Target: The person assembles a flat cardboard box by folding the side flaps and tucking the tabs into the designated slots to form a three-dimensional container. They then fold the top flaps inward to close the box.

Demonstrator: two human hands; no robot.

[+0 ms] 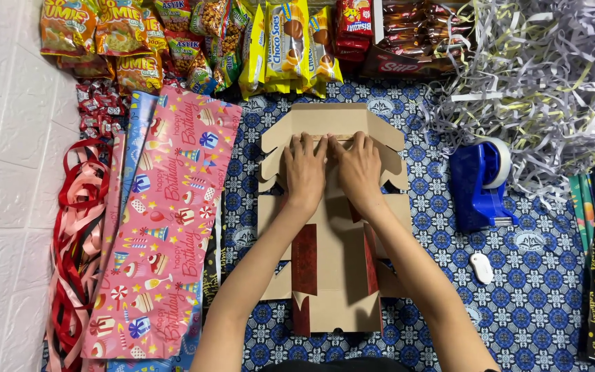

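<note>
Head view: a flat brown cardboard box (335,227) lies lengthwise away from the person on a blue patterned cloth (531,289). Left hand (304,172) and right hand (358,172), side by side with fingers spread, press its far fold, equally near.

A flattened cardboard box (335,227) lies on the patterned cloth (538,289), both hands pressing on its far half. Wrapping paper (166,227) and ribbons (77,234) lie to its left, a tape dispenser (480,182) to its right, snack packets (242,41) behind, and shredded paper (545,76) behind-right.
</note>
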